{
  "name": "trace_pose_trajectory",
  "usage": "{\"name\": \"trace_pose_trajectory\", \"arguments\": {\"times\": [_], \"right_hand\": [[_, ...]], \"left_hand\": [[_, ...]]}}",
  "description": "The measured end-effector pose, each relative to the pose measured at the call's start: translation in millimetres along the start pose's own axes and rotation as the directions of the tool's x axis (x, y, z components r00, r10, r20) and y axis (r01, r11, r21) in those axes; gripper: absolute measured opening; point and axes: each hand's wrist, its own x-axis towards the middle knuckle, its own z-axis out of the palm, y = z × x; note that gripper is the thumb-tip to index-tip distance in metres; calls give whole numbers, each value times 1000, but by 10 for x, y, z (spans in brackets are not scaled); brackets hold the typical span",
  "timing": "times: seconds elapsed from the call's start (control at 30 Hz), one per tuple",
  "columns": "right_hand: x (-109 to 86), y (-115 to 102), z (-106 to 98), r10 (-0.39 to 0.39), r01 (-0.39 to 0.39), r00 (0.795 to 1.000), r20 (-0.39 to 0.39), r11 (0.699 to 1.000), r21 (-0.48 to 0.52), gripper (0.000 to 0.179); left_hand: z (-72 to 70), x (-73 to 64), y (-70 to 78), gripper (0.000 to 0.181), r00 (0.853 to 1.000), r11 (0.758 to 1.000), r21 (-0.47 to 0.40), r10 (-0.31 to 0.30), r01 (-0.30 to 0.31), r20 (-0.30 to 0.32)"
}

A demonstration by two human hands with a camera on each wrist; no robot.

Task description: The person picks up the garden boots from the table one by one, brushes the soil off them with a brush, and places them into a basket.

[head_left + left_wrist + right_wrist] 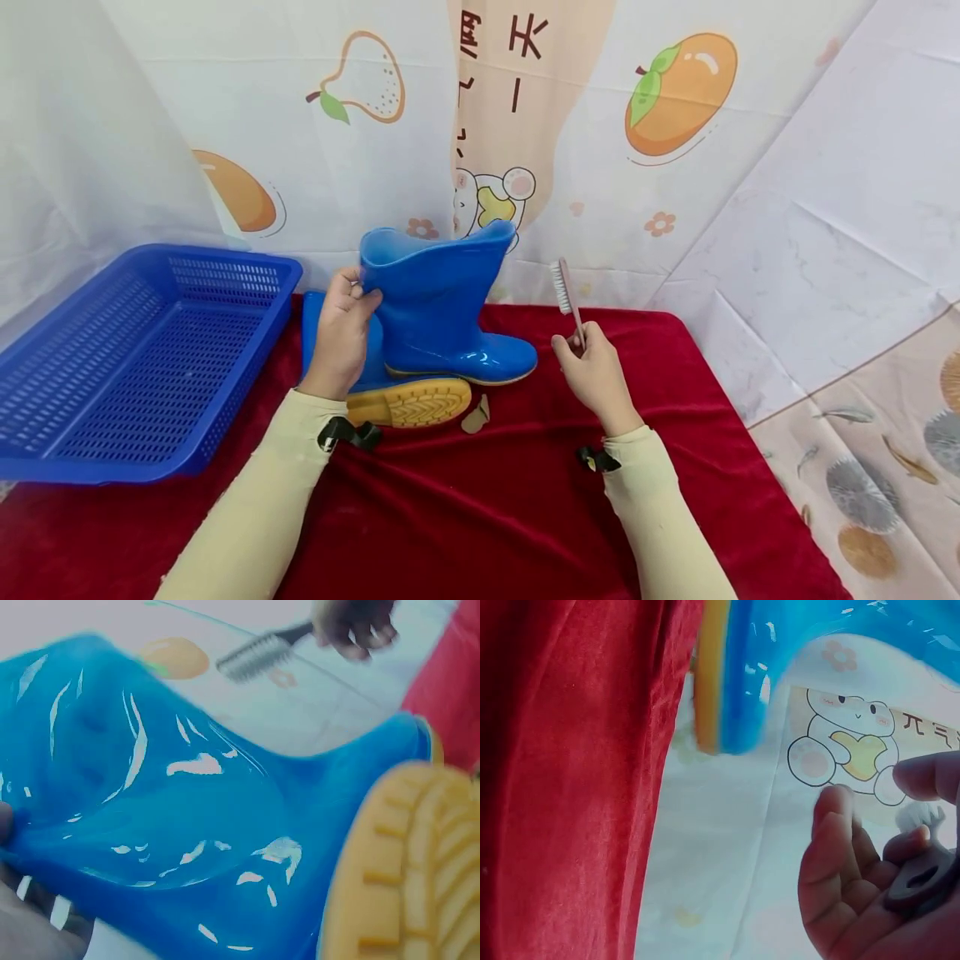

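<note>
A blue rain boot [442,300] stands upright on the red cloth, its toe pointing right. My left hand [345,325] grips the back of its shaft near the top rim; in the left wrist view the fingers [37,922] show at the lower left edge. My right hand [596,371] holds a scrub brush [567,296] by its handle, bristles facing left toward the boot but apart from it. A second blue boot [367,358] lies on its side in front, its yellow sole [420,402] facing me. Beside that sole lies a small brownish scrap [476,415].
On the left sits a blue perforated plastic basket [288,287]. A red cloth [480,517] covers the table. Behind it hangs a white curtain [577,242] printed with fruit, close to the standing boot. The table's right edge slopes down beside a patterned cloth [870,467].
</note>
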Motion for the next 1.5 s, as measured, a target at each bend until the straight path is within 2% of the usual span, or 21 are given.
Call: {"name": "trace_pose_trajectory", "arguments": {"times": [0.03,0.07,0.1,0.17,0.23,0.3,0.37,0.43,0.53,0.6,0.63,0.7,0.77,0.83,0.97,1.07,1.17,1.3,1.37,1.43,1.5], "right_hand": [[-1,1,-2,-8,8,1000,-5,1000,-4,29],[-2,-1,-5,-17,17,1000,-10,1000,-7,28],[-1,-3,-7,-26,26,1000,-15,1000,-12,28],[-1,-13,-11,-40,40,999,-26,999,-14,28],[2,-21,-15,-50,50,998,-30,999,-12,27],[6,-26,-16,-55,54,998,-31,998,-15,26],[10,-25,-17,-57,56,998,-28,998,-22,25],[12,-20,-19,-55,55,998,-20,998,-27,24],[5,-11,-31,-47,47,999,-13,999,-26,24],[1,-3,-44,-43,42,999,-17,999,-22,25],[0,3,-50,-43,42,999,-20,999,-24,25],[0,8,-65,-45,44,999,-29,999,-28,25],[4,7,-80,-48,46,998,-36,998,-32,25],[6,-2,-97,-50,49,998,-39,998,-32,25],[10,-30,-133,-60,59,997,-55,998,-21,25],[19,-36,-146,-72,71,995,-69,997,-20,24],[29,-33,-150,-78,76,995,-69,997,-24,24],[28,-26,-149,-76,75,995,-64,997,-25,25],[26,-19,-146,-71,70,995,-63,997,-27,25],[24,-11,-145,-65,63,996,-57,998,-28,25],[23,-7,-142,-59,58,997,-52,998,-32,25]], "left_hand": [[-5,-4,2,16,1000,994,108,-4,3,4],[-12,-5,6,12,1000,978,209,-1,0,7],[-20,-7,15,11,1000,951,310,10,-13,10],[-36,-13,51,17,999,877,479,33,-36,15],[-58,-12,106,24,999,808,587,48,-43,6],[-85,-7,163,31,999,757,653,33,-27,3],[-113,5,191,37,1000,719,695,-17,1,16],[-137,16,182,44,995,697,715,-98,46,32],[-156,12,100,51,973,658,742,-229,125,40],[-148,-3,28,48,965,644,747,-261,163,14],[-140,-11,-12,45,968,644,746,-252,168,-1],[-113,-16,-89,38,980,667,727,-196,165,-42],[-74,-6,-144,31,988,708,690,-128,151,-85],[-34,21,-167,31,989,755,640,-74,139,-126],[24,107,-66,34,979,843,521,-28,132,-201],[14,181,60,35,981,888,448,-21,107,-193],[-46,238,130,35,988,919,380,-54,105,-143],[-191,261,36,27,985,941,290,-159,173,-72],[-256,249,-67,18,977,943,258,-209,210,-32],[-293,231,-178,10,964,936,241,-265,256,8],[-320,221,-267,14,949,921,248,-316,301,22]]}}
